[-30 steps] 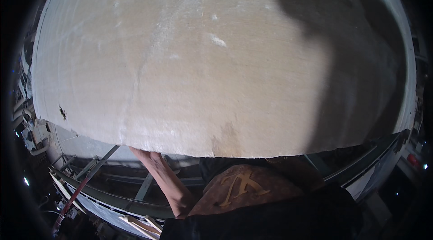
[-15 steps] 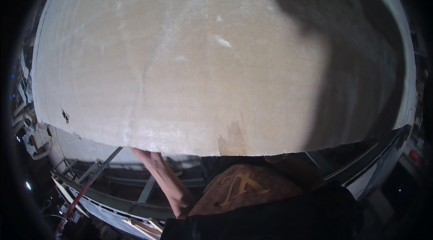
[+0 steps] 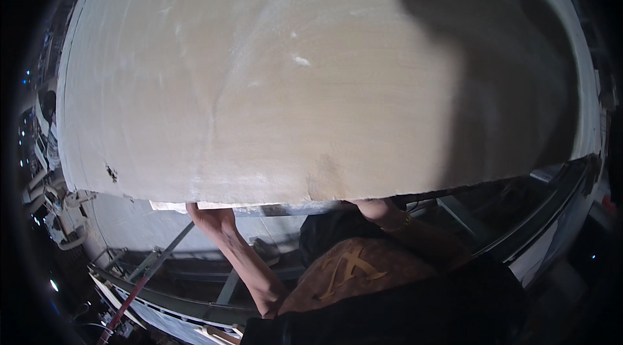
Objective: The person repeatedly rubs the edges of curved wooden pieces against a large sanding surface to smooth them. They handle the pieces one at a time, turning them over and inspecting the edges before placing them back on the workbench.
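Observation:
A large beige panel [image 3: 324, 111], dusted with white, fills most of the view. Under its near edge a pale strip [image 3: 172, 206] shows, running into a greyer edge [image 3: 305, 209] further right. My left hand [image 3: 212, 216] grips at this near edge, its thumb against the pale strip and its other fingers hidden beneath. To the right, my right hand [image 3: 378, 210] reaches the same edge from below, wearing a gold-coloured bracelet [image 3: 405, 220]. The panel covers its fingertips, so its grip is hidden.
Below the panel lies a grey surface [image 3: 130, 221], with a green metal frame [image 3: 227, 288] nearer me. A red and grey bar [image 3: 133, 294] slants up at the left. Pale curved pieces [image 3: 65, 215] are heaped left of the panel. A dark shadow [image 3: 513, 98] falls across the panel's right side.
The panel's near edge sits higher in view, uncovering the pale strip and grey edge beneath. My right hand, hidden before, now shows at the edge. My left hand remains at the edge.

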Demonstrator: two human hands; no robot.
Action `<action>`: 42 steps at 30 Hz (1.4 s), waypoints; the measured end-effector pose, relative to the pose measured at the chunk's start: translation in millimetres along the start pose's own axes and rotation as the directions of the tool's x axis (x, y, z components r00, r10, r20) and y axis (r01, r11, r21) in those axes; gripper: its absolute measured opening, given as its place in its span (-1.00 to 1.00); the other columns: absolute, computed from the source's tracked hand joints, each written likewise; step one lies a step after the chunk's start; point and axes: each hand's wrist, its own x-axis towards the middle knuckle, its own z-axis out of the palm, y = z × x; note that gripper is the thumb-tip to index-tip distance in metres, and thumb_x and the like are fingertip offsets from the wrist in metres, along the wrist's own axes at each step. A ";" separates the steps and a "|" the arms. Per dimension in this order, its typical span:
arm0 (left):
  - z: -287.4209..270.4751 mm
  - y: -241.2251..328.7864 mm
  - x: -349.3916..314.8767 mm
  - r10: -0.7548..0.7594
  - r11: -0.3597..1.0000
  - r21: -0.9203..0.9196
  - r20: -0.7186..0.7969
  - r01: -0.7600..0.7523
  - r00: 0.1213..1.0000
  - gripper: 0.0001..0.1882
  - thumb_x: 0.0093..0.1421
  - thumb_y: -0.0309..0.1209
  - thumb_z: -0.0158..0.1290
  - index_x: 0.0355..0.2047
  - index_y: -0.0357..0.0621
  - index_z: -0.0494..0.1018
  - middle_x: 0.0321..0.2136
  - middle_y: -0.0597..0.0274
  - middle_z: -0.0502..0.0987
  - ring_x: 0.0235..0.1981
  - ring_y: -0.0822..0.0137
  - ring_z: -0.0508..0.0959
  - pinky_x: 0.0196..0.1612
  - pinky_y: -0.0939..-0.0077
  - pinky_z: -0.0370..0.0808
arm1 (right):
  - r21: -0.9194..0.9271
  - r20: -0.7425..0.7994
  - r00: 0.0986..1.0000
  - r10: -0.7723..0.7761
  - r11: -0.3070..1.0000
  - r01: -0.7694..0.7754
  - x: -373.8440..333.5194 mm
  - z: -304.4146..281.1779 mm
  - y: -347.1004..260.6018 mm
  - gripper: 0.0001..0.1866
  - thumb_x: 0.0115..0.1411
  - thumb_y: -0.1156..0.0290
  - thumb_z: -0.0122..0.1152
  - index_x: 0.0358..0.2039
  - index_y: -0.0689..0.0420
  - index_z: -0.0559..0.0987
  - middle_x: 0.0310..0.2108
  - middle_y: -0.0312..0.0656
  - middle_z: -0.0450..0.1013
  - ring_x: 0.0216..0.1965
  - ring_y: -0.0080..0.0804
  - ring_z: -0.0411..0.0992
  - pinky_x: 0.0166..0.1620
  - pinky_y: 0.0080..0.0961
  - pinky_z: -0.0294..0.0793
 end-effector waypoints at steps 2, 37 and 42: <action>1.2 3.5 2.2 0.000 1.000 -0.008 0.024 0.001 1.000 -0.45 0.05 -0.18 0.06 0.02 -0.15 0.28 -0.02 0.13 0.37 0.01 0.16 0.34 0.07 0.16 0.27 | -0.367 -0.114 0.991 0.065 0.924 -0.103 6.5 12.9 -9.9 -0.33 -0.02 0.28 0.31 0.04 0.21 0.21 0.01 -0.14 0.24 -0.03 -0.40 0.26 -0.05 -0.41 0.31; 49.3 -111.8 -129.2 0.334 0.936 -0.135 0.043 -0.326 0.942 -0.43 0.23 -0.02 -0.28 0.14 -0.07 0.10 0.07 0.14 0.26 0.05 0.13 0.31 0.06 0.18 0.30 | -0.227 0.173 0.985 -0.029 0.972 0.068 -82.3 -126.1 -100.8 -0.15 -0.15 0.42 0.29 0.16 0.22 0.10 0.05 -0.16 0.25 0.11 -0.35 0.18 0.15 -0.39 0.12; 85.7 -166.8 -148.4 0.086 0.988 -0.138 0.132 -0.067 0.988 -0.47 0.25 -0.06 -0.28 0.10 -0.15 0.14 0.03 0.13 0.28 0.02 0.20 0.32 0.06 0.28 0.28 | -0.146 0.075 0.974 -0.215 0.964 0.224 -100.3 -175.9 -127.4 -0.35 -0.10 0.44 0.04 0.08 0.25 0.22 -0.03 -0.11 0.31 0.03 -0.32 0.29 0.06 -0.39 0.25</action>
